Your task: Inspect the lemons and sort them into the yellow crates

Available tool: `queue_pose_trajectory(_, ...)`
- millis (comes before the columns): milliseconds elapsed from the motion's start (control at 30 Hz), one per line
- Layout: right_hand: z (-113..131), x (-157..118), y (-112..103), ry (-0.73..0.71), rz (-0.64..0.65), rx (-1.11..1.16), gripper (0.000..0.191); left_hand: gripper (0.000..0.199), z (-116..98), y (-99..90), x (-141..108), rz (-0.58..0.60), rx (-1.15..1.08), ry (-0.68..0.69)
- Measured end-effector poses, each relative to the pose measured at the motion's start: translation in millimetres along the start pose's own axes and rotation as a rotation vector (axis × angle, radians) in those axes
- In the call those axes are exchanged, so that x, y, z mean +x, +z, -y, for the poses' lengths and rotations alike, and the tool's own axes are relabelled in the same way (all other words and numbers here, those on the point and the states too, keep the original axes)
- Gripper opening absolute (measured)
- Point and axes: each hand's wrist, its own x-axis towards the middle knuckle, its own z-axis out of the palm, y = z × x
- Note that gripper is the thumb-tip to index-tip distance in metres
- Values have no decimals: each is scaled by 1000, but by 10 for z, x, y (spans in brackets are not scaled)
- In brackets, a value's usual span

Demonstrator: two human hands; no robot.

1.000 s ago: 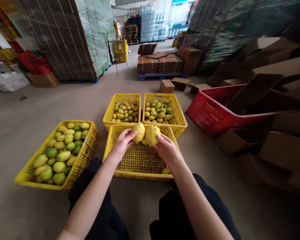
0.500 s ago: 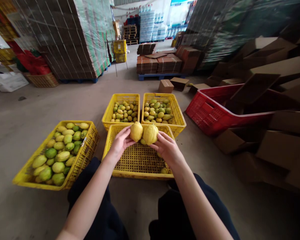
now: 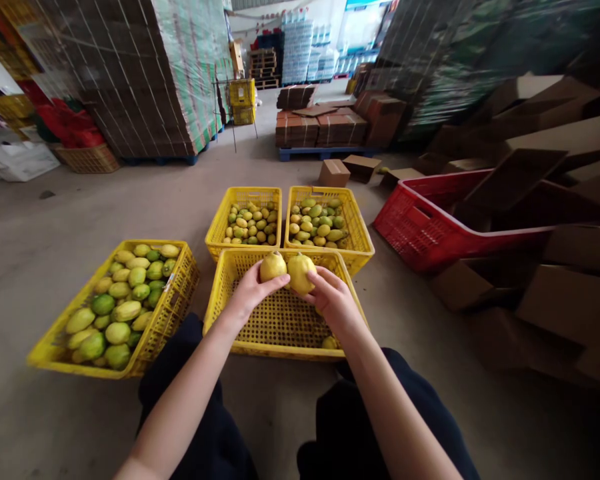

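My left hand is closed round a yellow lemon, its thumb laid across the front. Beside it my right hand grips a second, slightly larger lemon. Both fruits are held side by side above a yellow plastic crate with a perforated floor. A few lemons, such as one in the near right corner, lie in that crate; my right hand partly hides others.
Two yellow crates of yellow-green fruit stand just beyond. Another full crate sits at the left. To the right are a red crate and piled cardboard boxes. Behind, flattened cartons rest on a blue pallet.
Both lemons have turned in my fingers and dropped slightly. My left thumb has come round to the front of its lemon. The view has shifted a little.
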Motion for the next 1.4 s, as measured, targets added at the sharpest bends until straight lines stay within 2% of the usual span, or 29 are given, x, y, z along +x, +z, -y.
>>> queue_pose_trajectory(133,-36,-38,24,-56,25,-163,35,49,21,46,14,-20,79,50)
queue_pose_trajectory(233,-73,-43,38,-91,17,-238,38,55,39,60,33,11,86,80)
queue_pose_trajectory(367,-145,-29,56,-89,-9,-222,45,60,41,42,46,78,69,134)
queue_pose_trajectory(500,-186,-19,60,-116,-13,-190,47,62,-2,-1,25,181,209,194)
queue_pose_trajectory(633,-126,-57,84,-233,-2,-253,47,59,-50,-32,-4,283,289,244)
queue_pose_trajectory(800,-41,-137,137,-444,13,-321,48,55,-79,-34,-15,333,260,342)
queue_pose_trajectory(933,-17,-178,161,-556,-7,-348,45,54,-79,-30,-19,368,231,360)
queue_pose_trajectory(1267,-4,-194,155,-596,10,-373,43,56,-75,-19,-16,376,254,389)
queue_pose_trajectory(1400,-1,-170,125,-541,-10,-401,42,59,-58,-33,-24,343,329,349)
